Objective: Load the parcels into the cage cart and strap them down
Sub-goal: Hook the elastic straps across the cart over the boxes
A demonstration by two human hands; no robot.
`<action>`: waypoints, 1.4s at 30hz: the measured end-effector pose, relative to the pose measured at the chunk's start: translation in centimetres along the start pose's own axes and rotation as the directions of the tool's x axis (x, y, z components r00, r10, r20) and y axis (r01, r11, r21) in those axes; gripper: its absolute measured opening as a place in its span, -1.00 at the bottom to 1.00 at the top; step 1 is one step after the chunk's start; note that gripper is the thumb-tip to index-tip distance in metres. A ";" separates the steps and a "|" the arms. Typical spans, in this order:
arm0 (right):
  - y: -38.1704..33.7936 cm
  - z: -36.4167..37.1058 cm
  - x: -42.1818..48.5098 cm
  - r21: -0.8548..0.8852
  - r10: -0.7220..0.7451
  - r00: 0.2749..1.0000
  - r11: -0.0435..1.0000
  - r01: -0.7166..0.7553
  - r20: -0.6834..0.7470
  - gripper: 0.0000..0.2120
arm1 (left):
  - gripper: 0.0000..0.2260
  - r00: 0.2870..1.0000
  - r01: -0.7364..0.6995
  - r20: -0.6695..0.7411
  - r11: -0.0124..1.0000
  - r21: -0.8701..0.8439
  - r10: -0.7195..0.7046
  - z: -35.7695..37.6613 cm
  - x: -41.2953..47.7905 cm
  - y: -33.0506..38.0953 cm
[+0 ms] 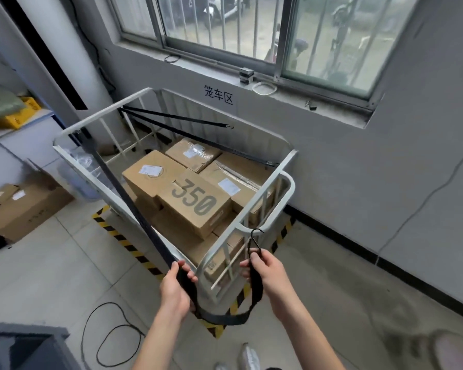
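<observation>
Arms: both forearms reach up from the lower edge, left hand (174, 287) and right hand (266, 273) raised at the near corner of the cage cart (286, 180).
Strap: the black strap (225, 319) runs from the cart's far left rail to the left hand and sags in a loop between the hands; its hook (255, 237) is just beside the near rim.
Left grip: fingers curled round the strap.
Right grip: pinching the strap just below the hook.
Parcels (195, 206): stacked inside the cart.

Bare forearms (313, 333); mottled grey-white knit sneakers (249, 357) on the feet.

Labels (150, 170) on parcels (198, 217) illegibly small
</observation>
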State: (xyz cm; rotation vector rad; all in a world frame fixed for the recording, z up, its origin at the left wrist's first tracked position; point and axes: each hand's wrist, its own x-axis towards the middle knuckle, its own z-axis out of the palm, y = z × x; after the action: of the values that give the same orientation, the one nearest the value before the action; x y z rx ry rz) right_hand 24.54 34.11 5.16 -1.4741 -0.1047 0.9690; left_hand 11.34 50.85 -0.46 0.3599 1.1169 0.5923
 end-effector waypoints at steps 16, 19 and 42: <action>-1.2 -9.3 8.5 -0.131 0.194 0.968 0.976 -0.175 0.156 -0.86 | -0.85 0.993 -0.065 -0.098 0.998 0.011 0.066 6.7 2.1 -11.2; -1.3 -10.8 10.9 -0.207 0.230 0.941 0.962 -0.180 0.249 -0.88 | -0.86 0.986 -0.097 -0.134 0.995 0.029 0.100 9.6 2.3 -14.4; 5.8 -10.4 18.5 -0.501 0.428 0.880 0.818 -0.282 0.204 -0.83 | -0.64 0.998 0.046 -0.053 0.998 0.043 -0.044 8.7 5.4 -23.6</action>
State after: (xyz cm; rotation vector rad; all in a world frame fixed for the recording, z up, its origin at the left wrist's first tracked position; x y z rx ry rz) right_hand 39.85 35.98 -10.55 -1.8020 -0.3093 1.5693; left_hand 27.13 35.60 -13.93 0.3578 1.1865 0.5406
